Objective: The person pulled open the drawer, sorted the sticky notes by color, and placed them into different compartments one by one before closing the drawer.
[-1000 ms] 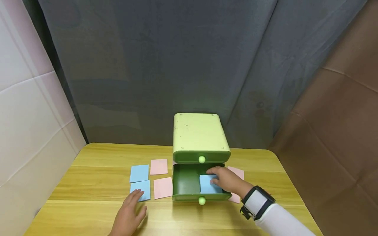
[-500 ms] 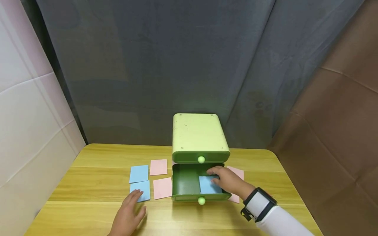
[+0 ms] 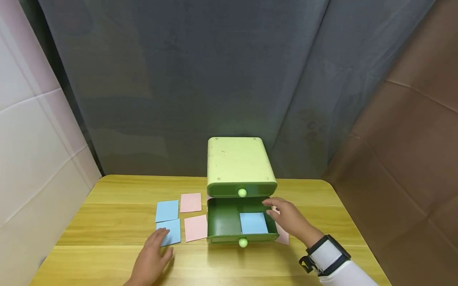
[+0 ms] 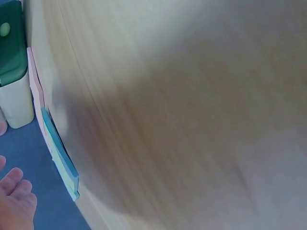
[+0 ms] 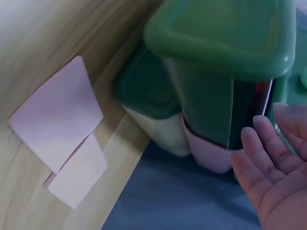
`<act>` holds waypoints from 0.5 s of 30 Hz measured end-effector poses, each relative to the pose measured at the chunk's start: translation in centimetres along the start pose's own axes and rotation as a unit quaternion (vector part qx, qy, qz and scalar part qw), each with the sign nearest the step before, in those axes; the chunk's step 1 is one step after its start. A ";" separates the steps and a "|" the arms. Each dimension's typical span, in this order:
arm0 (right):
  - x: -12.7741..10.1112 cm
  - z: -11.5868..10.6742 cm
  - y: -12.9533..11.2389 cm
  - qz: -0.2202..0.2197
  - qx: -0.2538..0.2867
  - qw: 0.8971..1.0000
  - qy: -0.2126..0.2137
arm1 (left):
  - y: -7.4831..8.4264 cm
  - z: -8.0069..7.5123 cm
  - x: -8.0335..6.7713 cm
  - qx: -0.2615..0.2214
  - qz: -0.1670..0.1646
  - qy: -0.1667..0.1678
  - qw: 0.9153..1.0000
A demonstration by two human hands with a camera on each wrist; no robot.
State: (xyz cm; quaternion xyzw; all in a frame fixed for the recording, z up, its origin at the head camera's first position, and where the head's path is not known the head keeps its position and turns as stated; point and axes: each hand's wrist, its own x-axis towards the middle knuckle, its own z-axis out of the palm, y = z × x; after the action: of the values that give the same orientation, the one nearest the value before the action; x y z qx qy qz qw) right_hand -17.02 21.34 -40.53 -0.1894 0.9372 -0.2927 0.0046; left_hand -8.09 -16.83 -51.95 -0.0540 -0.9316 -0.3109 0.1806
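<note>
A small cabinet [image 3: 241,163], pale yellow-green with dark green fronts, stands with a lower drawer [image 3: 225,218] pulled out. Inside the drawer's right half lies a blue sticky-note pad [image 3: 253,223]. My right hand [image 3: 291,220] is over the drawer's right wall, fingers extended and apart from that pad; the right wrist view shows its palm side with nothing held. On the left, my left hand [image 3: 149,258] has relaxed fingers, their tips overlapping the near blue pad [image 3: 171,233] on the table in the head view. Behind it lies another blue pad [image 3: 167,211].
Two pink pads [image 3: 191,202] [image 3: 196,228] lie between the blue ones and the cabinet. On its right side, more pink pads [image 5: 60,112] overlap on the wooden table [image 3: 307,190]. A dark curtain [image 3: 214,79] hangs behind the table.
My right hand has let go of the blue pad in the drawer and moved right, to the drawer's side wall. The pad now lies flat there. My left hand has hardly moved.
</note>
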 end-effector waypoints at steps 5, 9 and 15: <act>-0.8 -0.6 1.2 0.014 0.004 0.999 0.029 | -0.1 -0.2 0.4 0.008 -0.009 -0.009 1.000; -1.6 -0.9 2.2 0.029 0.007 0.999 0.046 | -0.3 -0.2 0.8 0.015 -0.014 -0.015 1.000; -3.1 -1.1 3.4 0.063 0.016 0.997 0.051 | -0.5 -0.4 1.5 0.018 -0.031 -0.042 0.998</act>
State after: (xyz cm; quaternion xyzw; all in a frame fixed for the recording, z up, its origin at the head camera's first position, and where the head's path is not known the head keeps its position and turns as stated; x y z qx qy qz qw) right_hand -15.52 25.63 -41.77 -0.1144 0.9414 -0.3165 -0.0216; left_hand -9.48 -17.53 -51.35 -0.0346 -0.9449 -0.2973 0.1326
